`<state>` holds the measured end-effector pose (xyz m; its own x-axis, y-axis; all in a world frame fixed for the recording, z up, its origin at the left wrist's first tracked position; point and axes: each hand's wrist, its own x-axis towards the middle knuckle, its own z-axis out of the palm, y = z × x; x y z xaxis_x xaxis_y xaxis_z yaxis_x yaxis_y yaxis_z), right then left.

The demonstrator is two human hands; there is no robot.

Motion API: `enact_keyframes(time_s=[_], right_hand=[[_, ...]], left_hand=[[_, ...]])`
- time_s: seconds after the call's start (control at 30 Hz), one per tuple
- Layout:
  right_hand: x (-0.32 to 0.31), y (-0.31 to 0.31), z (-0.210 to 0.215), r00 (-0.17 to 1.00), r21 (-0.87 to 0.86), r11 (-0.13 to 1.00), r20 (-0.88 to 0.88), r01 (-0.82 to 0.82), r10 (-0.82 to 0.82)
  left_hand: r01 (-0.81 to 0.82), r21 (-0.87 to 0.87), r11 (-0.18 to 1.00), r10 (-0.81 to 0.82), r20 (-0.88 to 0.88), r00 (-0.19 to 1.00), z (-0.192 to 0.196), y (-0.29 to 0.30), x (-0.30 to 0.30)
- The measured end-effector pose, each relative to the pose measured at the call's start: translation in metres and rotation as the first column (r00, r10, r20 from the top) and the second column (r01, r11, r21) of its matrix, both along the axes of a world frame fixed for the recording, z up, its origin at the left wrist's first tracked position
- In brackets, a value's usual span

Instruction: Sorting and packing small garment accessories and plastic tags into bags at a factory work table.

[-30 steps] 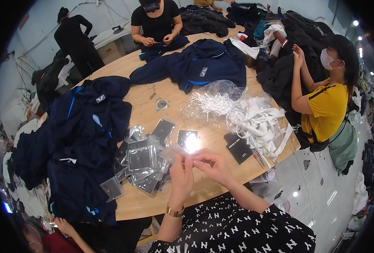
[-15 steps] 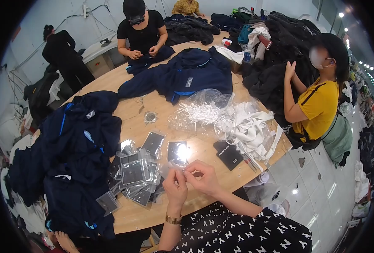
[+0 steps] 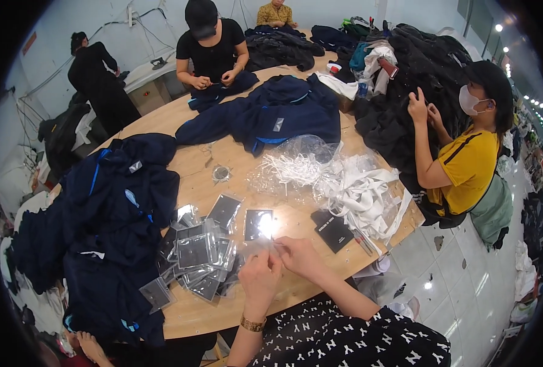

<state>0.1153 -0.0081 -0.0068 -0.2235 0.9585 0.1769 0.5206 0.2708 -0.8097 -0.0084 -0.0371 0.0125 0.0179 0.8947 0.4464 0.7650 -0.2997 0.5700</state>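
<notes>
Close together at the near edge of the table, my left hand point(image 3: 260, 278) and my right hand point(image 3: 302, 257) pinch a small clear plastic bag point(image 3: 251, 248). The bag is partly hidden behind my fingers, and I cannot tell what is inside it. Just beyond my hands lies a clear packet point(image 3: 258, 225) with a dark insert and a bright glare on it. To the left of them is a loose pile of similar packets point(image 3: 195, 251). Black cards point(image 3: 332, 231) lie to the right of my right hand.
Navy jackets cover the left point(image 3: 115, 202) and far middle point(image 3: 277, 113) of the wooden table point(image 3: 192, 174). White strings point(image 3: 293, 169) and white ribbons point(image 3: 363, 196) heap up at the right. Dark garments point(image 3: 418, 73) are piled behind. Co-workers handle things across the table.
Both my hands have shifted slightly right, still pinching the clear bag. The co-worker in yellow at the right has moved their hands apart. The whole view has tilted a little.
</notes>
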Motion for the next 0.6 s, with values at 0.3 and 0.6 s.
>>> enact_keyframes(time_s=[0.3,0.6], right_hand=[[-0.023,-0.013,-0.027,0.991,0.011,1.0,0.134,-0.005,0.003],[-0.027,-0.003,-0.02,0.993,-0.114,0.989,-0.069,0.089,-0.097]], left_hand=[[-0.061,-0.401,0.914,0.199,0.311,0.929,-0.023,0.011,-0.005],[-0.207,-0.304,0.93,0.236,0.06,0.97,-0.013,0.012,-0.002]])
